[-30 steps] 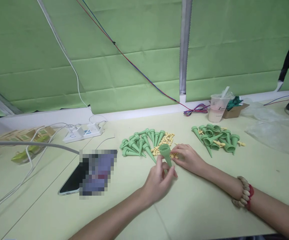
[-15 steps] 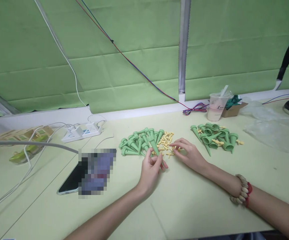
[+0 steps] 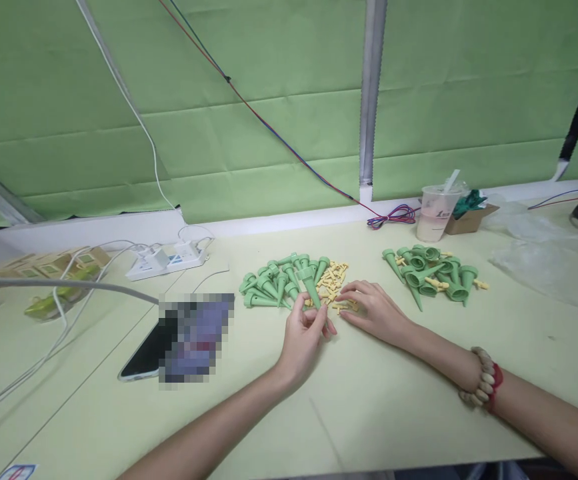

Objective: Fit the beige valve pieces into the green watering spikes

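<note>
My left hand [image 3: 305,340] pinches a green cone-shaped spike [image 3: 311,287] by its narrow end, the wide end pointing away from me. My right hand [image 3: 375,311] rests on the table with its fingertips on a scatter of small yellow plastic pieces [image 3: 333,283]; whether it grips one I cannot tell. A pile of green spikes [image 3: 271,287] lies just left of the yellow pieces. A second pile of green spikes with yellow pieces fitted [image 3: 431,273] lies to the right, beyond my right hand. A bead bracelet [image 3: 483,387] is on my right wrist.
A phone [image 3: 169,343] lies at left, with a white power strip [image 3: 166,260] and cables behind it. A plastic cup with a straw [image 3: 436,213] and a small cardboard box [image 3: 469,217] stand by the wall. Clear plastic bags [image 3: 539,257] lie at right.
My left hand has moved the green spike away from me and tipped it from wide-end-up to lying toward the pile. My right hand stays on the yellow pieces.
</note>
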The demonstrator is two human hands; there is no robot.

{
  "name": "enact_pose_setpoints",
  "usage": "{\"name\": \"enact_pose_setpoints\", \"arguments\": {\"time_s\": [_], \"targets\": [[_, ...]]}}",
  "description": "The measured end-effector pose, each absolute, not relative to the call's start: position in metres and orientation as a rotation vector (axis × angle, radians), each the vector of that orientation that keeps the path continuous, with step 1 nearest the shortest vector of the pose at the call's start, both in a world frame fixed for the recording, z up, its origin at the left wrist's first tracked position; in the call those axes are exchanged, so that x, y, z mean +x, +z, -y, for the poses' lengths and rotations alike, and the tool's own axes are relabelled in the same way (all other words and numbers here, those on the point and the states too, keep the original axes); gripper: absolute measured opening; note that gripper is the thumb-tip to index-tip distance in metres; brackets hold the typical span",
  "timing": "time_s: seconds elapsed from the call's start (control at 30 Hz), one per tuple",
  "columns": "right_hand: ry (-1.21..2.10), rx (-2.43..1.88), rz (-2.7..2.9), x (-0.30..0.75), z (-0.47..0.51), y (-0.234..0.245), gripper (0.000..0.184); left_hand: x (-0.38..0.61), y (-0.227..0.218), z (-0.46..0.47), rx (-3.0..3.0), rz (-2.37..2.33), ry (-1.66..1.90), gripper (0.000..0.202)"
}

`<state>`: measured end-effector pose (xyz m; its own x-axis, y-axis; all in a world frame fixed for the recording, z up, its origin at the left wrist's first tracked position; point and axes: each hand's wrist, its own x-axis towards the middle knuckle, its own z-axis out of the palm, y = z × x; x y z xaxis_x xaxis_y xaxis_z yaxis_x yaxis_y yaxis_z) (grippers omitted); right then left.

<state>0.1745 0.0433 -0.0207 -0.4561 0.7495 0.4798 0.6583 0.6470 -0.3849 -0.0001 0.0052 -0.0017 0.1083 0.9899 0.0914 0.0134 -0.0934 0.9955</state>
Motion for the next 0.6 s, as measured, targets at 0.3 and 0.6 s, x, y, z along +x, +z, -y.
{"name": "enact_pose_setpoints", "arguments": {"time_s": [0.3,0.6], "targets": [[0.145,-1.101,2.317,0.1742,-0.0461,-0.023,0.019,0.0001,-0.0035,-0.0048,1.376,-1.1,1.149,0.033],[0.191,-1.024,2.241,0.1724,-0.0465,-0.0231,0.01,0.0001,-0.0031,-0.0053,1.393,-1.099,1.143,0.032]]}}
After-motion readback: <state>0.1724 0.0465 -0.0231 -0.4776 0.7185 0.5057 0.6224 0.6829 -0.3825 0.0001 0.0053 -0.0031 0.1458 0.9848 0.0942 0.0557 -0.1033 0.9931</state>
